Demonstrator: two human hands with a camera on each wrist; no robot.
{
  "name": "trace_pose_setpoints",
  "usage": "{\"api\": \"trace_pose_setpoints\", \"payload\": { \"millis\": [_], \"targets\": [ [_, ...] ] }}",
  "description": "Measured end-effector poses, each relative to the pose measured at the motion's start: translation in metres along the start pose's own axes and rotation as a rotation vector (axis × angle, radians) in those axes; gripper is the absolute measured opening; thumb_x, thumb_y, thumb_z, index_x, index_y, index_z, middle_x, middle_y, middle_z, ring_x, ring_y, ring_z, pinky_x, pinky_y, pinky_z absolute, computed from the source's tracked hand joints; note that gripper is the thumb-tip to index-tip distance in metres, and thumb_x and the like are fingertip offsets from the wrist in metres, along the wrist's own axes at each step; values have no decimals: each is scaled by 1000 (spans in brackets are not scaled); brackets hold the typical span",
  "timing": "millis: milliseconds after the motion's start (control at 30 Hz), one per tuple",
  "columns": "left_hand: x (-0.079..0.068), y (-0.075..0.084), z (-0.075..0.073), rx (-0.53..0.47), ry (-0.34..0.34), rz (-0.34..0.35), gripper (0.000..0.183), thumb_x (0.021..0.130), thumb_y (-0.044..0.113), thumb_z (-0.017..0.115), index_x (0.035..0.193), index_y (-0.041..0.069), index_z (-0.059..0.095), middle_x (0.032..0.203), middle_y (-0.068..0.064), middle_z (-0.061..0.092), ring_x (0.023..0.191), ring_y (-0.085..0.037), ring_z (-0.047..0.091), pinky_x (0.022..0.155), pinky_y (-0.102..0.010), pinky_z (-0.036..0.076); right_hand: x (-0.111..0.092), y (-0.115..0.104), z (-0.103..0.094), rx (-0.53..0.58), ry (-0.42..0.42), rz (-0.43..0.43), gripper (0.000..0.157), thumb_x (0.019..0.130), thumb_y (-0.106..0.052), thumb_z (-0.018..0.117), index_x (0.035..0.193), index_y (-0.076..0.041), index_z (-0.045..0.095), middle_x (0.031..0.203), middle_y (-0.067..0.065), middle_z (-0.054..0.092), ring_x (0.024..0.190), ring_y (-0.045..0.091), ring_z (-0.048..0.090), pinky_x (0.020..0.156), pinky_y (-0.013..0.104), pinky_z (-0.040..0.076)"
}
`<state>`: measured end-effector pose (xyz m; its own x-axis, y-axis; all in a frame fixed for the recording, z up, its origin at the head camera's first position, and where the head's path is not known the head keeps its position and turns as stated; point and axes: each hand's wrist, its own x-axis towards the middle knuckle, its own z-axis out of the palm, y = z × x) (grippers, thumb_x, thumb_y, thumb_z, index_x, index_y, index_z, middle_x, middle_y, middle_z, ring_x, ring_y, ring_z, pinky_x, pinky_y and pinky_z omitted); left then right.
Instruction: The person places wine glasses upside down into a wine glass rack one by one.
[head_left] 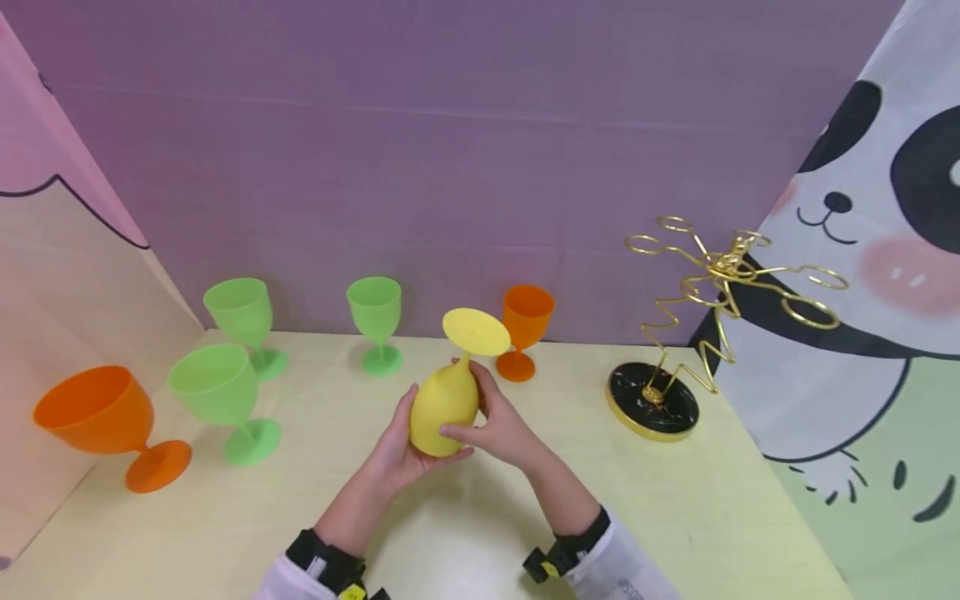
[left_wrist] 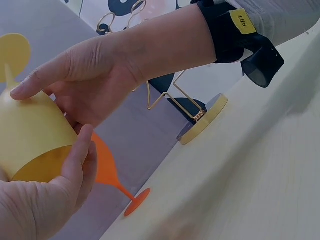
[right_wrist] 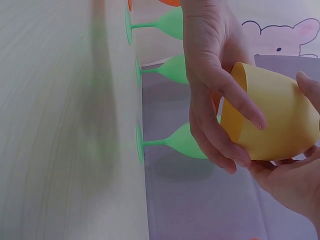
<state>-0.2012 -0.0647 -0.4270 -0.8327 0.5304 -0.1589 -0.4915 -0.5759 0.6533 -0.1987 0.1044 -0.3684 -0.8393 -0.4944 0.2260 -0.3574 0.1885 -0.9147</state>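
A yellow plastic goblet (head_left: 444, 408) is held upside down above the table, its round foot tilted upward and its mouth facing down. My left hand (head_left: 397, 450) grips the bowl from the left, with fingers at the rim, as the right wrist view shows too. From the other side my right hand (head_left: 504, 421) holds the bowl, thumb across its front and fingers behind near the stem. In the left wrist view the goblet's bowl (left_wrist: 35, 130) sits between both hands, its open mouth visible.
Green goblets (head_left: 375, 312) and orange goblets (head_left: 527, 315) stand along the back and left of the table (head_left: 337, 500). At the right is a gold wire rack (head_left: 727, 275) with ring-ended arms on a black round base (head_left: 654, 400). A purple cloth (head_left: 450, 167) hangs behind.
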Motion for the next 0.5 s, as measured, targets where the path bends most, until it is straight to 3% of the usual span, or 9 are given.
{"api": "trace_pose_setpoints", "payload": {
  "millis": [133,500],
  "targets": [
    [1,0,1,3,-21,5,57,94,58,26,141,26,18,132,-13,29,109,-26,50,91,-45,46,0,0,0,-2,3,7,82,78,-11,69,142,-12,18,146,7,27,130,19,29,109,46,26],
    [1,-2,3,-18,-27,-2,60,92,59,34,140,27,19,134,-12,28,113,-26,47,93,-44,46,0,2,0,-9,5,26,83,78,-13,71,142,-15,18,145,4,28,129,18,30,108,45,28]
  ]
}}
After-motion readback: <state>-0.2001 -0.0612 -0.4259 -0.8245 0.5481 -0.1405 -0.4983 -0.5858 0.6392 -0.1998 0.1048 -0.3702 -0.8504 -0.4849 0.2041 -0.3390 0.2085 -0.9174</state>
